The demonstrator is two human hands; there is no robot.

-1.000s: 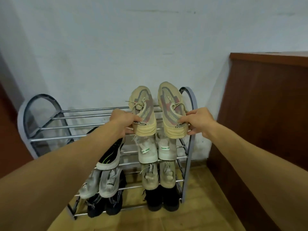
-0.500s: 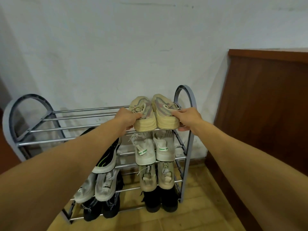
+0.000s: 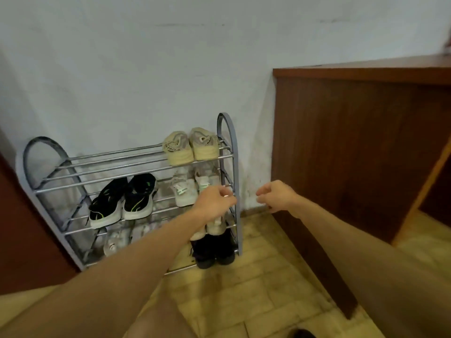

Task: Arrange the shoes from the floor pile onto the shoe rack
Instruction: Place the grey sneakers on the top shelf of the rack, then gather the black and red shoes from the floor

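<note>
A grey metal shoe rack (image 3: 228,132) stands against the white wall. A pair of beige sneakers (image 3: 190,148) rests on the right end of its top shelf, heels toward me. My left hand (image 3: 214,203) hovers in front of the rack's right side, fingers loosely curled and holding nothing. To the right of the rack, my right hand (image 3: 275,196) is also empty with fingers apart. Both hands are well below and clear of the beige pair.
The second shelf carries black sneakers (image 3: 124,200) on the left and white sneakers (image 3: 185,189) on the right. Lower shelves hold pale shoes (image 3: 114,240) and a black pair (image 3: 212,250). A brown wooden cabinet (image 3: 353,142) stands right of the rack. Tiled floor (image 3: 244,289) lies in front.
Both hands let go of the beige sneakers, now left on the top shelf, and pulled back and down. The view has drawn away from the rack.
</note>
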